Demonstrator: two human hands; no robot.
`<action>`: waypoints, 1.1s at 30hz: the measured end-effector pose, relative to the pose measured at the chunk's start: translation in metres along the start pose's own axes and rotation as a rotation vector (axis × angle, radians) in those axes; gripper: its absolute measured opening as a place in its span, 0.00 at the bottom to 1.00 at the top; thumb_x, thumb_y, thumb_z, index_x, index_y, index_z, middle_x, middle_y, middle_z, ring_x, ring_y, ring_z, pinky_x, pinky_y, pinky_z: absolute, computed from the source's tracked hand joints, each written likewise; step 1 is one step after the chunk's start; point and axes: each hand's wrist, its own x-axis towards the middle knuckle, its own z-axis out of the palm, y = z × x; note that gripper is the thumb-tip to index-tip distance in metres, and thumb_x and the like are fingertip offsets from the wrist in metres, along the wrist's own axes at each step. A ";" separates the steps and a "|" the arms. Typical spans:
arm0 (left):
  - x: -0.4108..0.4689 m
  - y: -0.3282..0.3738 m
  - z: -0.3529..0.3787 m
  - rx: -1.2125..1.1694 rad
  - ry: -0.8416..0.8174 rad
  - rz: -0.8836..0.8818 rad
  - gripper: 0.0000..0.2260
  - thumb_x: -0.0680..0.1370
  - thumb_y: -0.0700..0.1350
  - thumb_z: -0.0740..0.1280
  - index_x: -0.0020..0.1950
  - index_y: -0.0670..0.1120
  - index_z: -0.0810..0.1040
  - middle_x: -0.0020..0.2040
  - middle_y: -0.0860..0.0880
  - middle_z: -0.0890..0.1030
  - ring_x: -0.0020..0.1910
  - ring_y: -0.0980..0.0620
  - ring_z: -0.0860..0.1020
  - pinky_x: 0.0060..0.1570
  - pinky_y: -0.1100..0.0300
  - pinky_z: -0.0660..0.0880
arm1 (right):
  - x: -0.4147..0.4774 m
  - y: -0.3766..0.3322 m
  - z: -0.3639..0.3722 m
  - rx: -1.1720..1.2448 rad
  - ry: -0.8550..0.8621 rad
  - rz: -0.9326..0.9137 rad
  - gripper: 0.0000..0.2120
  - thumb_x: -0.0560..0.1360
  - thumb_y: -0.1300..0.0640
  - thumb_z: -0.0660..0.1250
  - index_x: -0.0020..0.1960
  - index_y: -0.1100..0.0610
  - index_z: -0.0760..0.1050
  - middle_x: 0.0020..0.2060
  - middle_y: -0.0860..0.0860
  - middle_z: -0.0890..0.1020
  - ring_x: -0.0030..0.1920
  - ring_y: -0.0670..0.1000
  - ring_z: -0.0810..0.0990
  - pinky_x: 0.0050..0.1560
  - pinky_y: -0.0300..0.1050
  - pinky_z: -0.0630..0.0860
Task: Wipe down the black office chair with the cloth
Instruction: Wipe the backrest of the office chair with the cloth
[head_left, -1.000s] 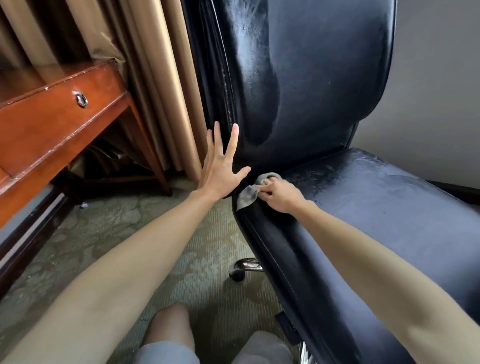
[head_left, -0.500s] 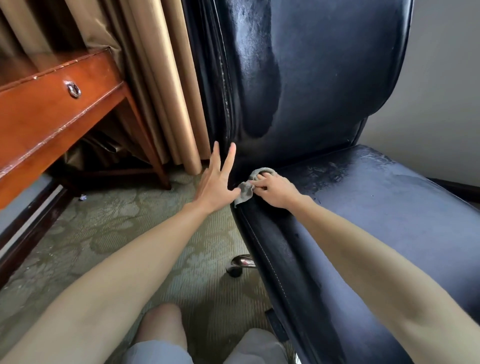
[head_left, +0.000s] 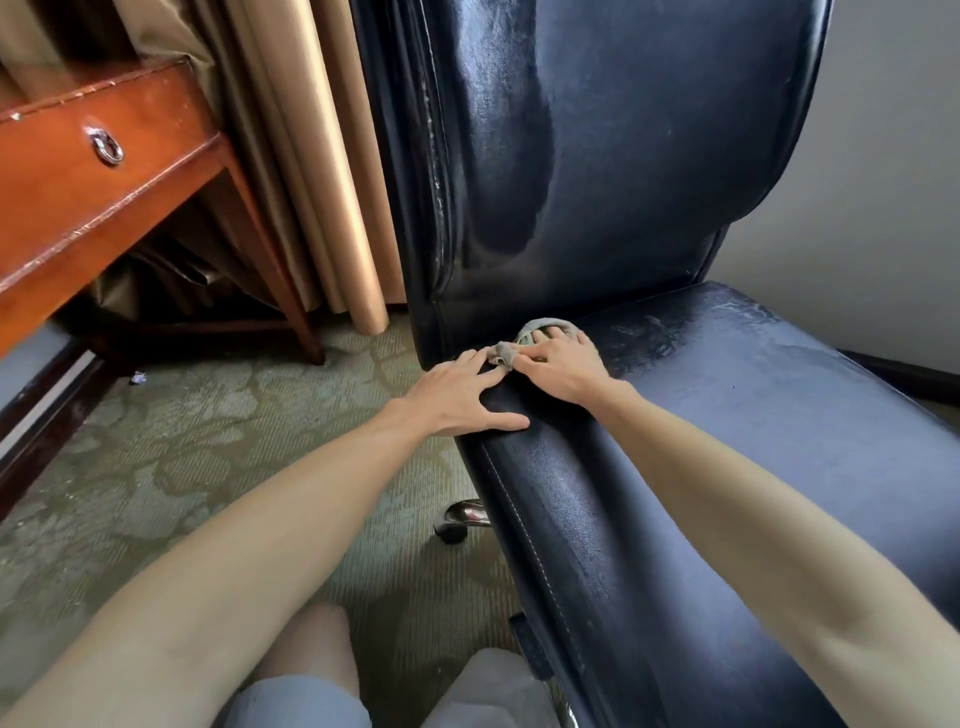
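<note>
While pressing down with right hand (head_left: 563, 370), fingers fairly straight and slightly apart, pins grey cloth (head_left: 525, 336) into rear left corner of black office chair (head_left: 727, 441) seat, right at backrest crease. Rests left hand (head_left: 456, 396) flat on seat's left edge, fingers spread, fingertips touching cloth's bunched end. Leaves open carpet (head_left: 182, 441) left of seat edge, up to desk (head_left: 62, 187) leg and curtain (head_left: 322, 156).

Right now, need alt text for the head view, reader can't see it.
A person's right hand presses a small grey cloth into the back corner of the seat of a black office chair, with the left hand flat on the seat edge beside it. A wooden desk, beige curtain and patterned carpet lie to the left.
</note>
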 end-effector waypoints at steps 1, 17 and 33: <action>0.001 0.000 -0.003 0.005 -0.010 -0.004 0.42 0.70 0.76 0.59 0.79 0.58 0.55 0.80 0.49 0.53 0.77 0.44 0.57 0.73 0.49 0.57 | 0.001 0.003 -0.002 0.018 -0.015 -0.006 0.20 0.80 0.44 0.52 0.70 0.40 0.69 0.69 0.49 0.70 0.72 0.52 0.62 0.74 0.55 0.52; -0.004 -0.038 -0.013 -0.086 -0.086 0.053 0.37 0.71 0.72 0.63 0.77 0.65 0.56 0.80 0.54 0.48 0.79 0.52 0.46 0.76 0.47 0.51 | 0.040 -0.008 -0.011 0.675 0.445 0.675 0.15 0.80 0.53 0.57 0.58 0.57 0.80 0.58 0.55 0.79 0.59 0.58 0.76 0.52 0.43 0.69; -0.020 -0.033 -0.024 -0.033 -0.128 -0.055 0.32 0.71 0.72 0.63 0.74 0.69 0.61 0.80 0.48 0.53 0.78 0.44 0.55 0.72 0.45 0.56 | 0.023 -0.037 0.013 0.275 0.058 0.076 0.15 0.80 0.47 0.59 0.65 0.44 0.76 0.61 0.48 0.79 0.62 0.53 0.75 0.55 0.43 0.69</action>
